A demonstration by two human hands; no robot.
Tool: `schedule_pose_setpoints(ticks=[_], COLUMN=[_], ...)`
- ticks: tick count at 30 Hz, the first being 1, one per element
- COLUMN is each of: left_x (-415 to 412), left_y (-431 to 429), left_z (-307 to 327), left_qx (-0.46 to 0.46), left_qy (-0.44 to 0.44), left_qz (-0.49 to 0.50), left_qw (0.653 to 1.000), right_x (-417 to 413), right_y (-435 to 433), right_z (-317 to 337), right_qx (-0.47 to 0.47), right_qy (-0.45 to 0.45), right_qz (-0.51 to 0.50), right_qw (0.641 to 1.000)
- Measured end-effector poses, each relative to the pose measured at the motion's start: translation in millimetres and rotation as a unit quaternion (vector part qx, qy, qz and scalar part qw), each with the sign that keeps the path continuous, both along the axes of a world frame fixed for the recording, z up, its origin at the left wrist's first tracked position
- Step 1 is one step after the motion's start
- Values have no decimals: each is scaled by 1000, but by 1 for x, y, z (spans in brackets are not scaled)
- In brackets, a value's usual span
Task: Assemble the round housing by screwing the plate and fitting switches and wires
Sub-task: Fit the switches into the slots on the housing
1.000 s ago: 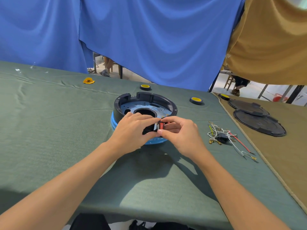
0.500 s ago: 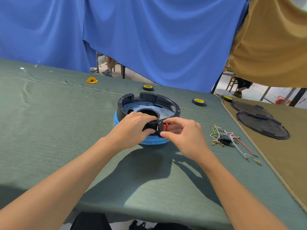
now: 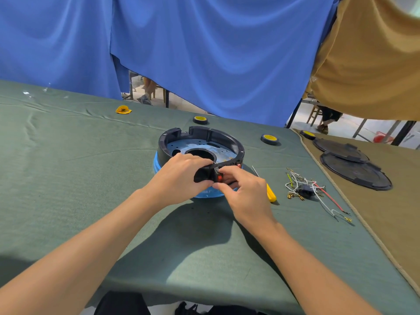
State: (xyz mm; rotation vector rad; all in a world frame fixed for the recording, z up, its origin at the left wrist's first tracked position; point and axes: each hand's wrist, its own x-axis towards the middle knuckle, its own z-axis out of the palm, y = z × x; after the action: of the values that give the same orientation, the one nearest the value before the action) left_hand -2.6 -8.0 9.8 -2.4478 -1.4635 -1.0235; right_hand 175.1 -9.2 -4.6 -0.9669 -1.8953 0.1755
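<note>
The round black housing (image 3: 227, 138) with a blue base stands mid-table, its pale perforated plate (image 3: 181, 145) inside. My left hand (image 3: 181, 176) grips the housing's near wall. My right hand (image 3: 245, 189) pinches a small red switch (image 3: 219, 178) against that wall, right beside my left fingertips. A second red switch (image 3: 238, 164) shows in the wall just to the right. A bundle of white, red and yellow wires (image 3: 304, 189) lies on the cloth to the right.
A yellow-handled screwdriver (image 3: 270, 194) lies beside my right hand. Two black-and-yellow wheels (image 3: 200, 120) (image 3: 269, 138) and a yellow piece (image 3: 123, 109) sit farther back. Two black round covers (image 3: 354, 171) rest on the brown cloth at right. Blue curtains hang behind.
Both hands stayed at the housing's near wall, working the red switch closer into it. The camera shifted slightly, and the screwdriver is now in view beside my right hand.
</note>
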Motion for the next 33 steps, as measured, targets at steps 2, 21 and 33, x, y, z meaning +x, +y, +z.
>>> schedule_pose_setpoints(ticks=[2, 21, 33], left_x=[0, 6, 6], left_y=[0, -4, -2], left_z=[0, 3, 5], left_qx=[2, -9, -9], left_qy=[-1, -18, -33], left_qz=[2, 16, 24], left_qw=[1000, 1000, 999], right_x=[2, 9, 16], right_y=[1, 7, 28], right_z=[-1, -2, 18], right_qx=[-5, 197, -77], right_qy=[12, -97, -34], right_qz=[2, 21, 89], right_qw=[1000, 975, 992])
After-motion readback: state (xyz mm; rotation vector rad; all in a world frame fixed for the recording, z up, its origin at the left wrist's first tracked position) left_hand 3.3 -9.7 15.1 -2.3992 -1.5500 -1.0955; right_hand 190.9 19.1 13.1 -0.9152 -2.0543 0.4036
